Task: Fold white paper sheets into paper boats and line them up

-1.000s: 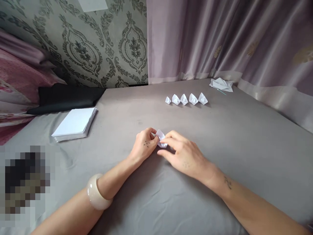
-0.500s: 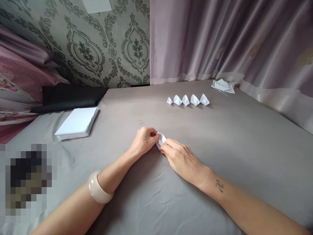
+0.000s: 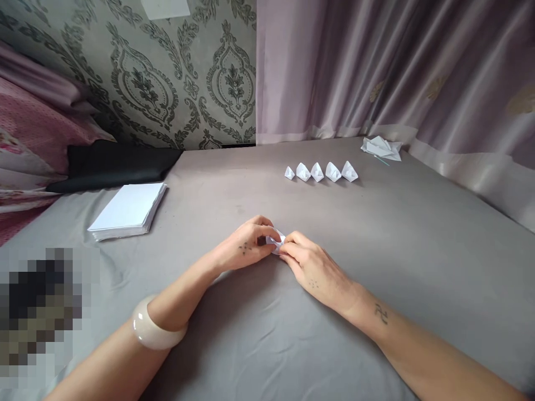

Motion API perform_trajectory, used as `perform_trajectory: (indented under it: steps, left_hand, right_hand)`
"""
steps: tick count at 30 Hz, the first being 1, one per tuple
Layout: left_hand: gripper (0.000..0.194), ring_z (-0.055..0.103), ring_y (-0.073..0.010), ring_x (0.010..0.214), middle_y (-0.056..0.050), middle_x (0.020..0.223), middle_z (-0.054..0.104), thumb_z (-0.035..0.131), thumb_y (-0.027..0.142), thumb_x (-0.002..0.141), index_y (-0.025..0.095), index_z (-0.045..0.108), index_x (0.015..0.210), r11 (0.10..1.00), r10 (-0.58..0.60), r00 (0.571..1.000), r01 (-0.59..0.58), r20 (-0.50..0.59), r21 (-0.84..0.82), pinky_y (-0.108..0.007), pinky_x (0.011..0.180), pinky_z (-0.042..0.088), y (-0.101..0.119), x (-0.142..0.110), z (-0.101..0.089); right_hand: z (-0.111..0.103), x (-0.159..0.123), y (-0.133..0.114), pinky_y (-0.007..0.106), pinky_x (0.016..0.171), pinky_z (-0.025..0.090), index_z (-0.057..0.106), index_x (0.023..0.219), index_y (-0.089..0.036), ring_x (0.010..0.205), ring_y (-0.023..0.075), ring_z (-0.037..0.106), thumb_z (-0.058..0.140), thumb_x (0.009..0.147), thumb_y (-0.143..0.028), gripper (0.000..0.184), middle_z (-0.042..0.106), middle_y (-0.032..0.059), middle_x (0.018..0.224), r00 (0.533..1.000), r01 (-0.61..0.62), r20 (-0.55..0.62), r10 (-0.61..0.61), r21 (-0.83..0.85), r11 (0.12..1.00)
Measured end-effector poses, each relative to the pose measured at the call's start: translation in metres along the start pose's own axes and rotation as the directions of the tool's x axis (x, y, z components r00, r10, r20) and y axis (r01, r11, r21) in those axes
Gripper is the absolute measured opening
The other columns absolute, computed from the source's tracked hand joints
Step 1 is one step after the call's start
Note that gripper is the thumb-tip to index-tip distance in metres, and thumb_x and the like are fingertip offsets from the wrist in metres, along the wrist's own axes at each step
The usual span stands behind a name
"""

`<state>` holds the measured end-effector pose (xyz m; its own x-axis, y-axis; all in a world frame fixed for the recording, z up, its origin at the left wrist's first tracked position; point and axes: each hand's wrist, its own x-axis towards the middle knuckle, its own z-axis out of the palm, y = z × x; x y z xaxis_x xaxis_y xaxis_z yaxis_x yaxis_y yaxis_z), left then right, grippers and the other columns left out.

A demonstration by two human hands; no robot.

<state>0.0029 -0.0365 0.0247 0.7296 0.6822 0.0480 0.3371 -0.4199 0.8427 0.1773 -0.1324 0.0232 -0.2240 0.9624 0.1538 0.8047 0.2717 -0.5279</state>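
A small folded piece of white paper (image 3: 276, 236) is between my two hands, over the middle of the grey cloth surface (image 3: 234, 328). My left hand (image 3: 251, 242) grips its left side, with thumb and fingers curved around the paper. On the other side, my right hand (image 3: 313, 264) pinches the paper's right edge between thumb and fingers. Much of the paper is covered by my fingers, so its full shape cannot be made out. Beyond my hands stands a row of several small folded paper boats (image 3: 317, 172).
A thick stack of white paper sheets (image 3: 129, 209) lies at the left, near a black cloth (image 3: 119, 166). More folded white papers (image 3: 381, 147) and a thin light-blue stick (image 3: 382, 160) lie at the back right by the curtain (image 3: 334, 72). Patterned wallpaper (image 3: 184, 78) rises behind.
My left wrist has moved a little left and down, and its fingers now reach over the top of the paper. The right hand has shifted slightly, still pinching the paper.
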Motion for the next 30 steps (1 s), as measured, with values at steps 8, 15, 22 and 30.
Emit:
perform_trajectory:
  steps: [8,15,22,30]
  left_hand:
    - [0.013,0.055,-0.0157,0.066,-0.006,0.086,0.064,0.066,0.032,0.076,0.024,0.076,0.076,0.999,-0.028,0.991,0.023,-0.132,-0.039,-0.026,0.061,0.042,-0.007,0.007,0.011]
    - [0.012,0.056,-0.0172,0.065,-0.006,0.085,0.065,0.064,0.028,0.078,0.024,0.073,0.071,0.998,-0.040,0.987,0.049,-0.158,0.049,-0.026,0.062,0.042,-0.005,0.008,0.011]
    - [0.018,0.057,-0.0163,0.065,-0.005,0.089,0.064,0.056,0.028,0.083,0.024,0.071,0.073,0.964,-0.045,0.996,0.063,-0.075,0.257,-0.025,0.059,0.039,-0.003,0.011,0.010]
    - [0.019,0.053,-0.0134,0.064,-0.005,0.090,0.063,0.062,0.036,0.081,0.021,0.070,0.072,0.999,0.020,0.991,-0.014,-0.135,0.050,-0.023,0.058,0.040,-0.004,0.009,0.004]
  right_hand:
    - [0.000,0.000,0.000,0.025,0.066,0.044,0.064,0.085,-0.018,0.069,0.0103,0.055,0.044,0.095,-0.014,0.022,0.058,0.0032,0.094,0.999,0.023,0.025,-0.021,-0.084,0.996]
    - [-0.002,0.002,-0.003,0.027,0.068,0.045,0.065,0.083,-0.017,0.082,0.0154,0.057,0.045,0.093,-0.009,0.023,0.060,0.0047,0.090,0.998,0.047,0.055,-0.039,-0.170,0.984]
    - [-0.005,0.004,-0.001,0.027,0.065,0.042,0.064,0.083,-0.017,0.079,0.0150,0.056,0.042,0.092,-0.005,0.026,0.060,0.0038,0.088,0.991,0.085,0.119,-0.058,-0.229,0.970]
    - [-0.015,0.011,0.001,0.024,0.067,0.042,0.067,0.082,-0.016,0.074,0.0124,0.057,0.043,0.093,-0.008,0.028,0.062,0.0035,0.087,0.986,0.055,0.162,-0.033,-0.131,0.990]
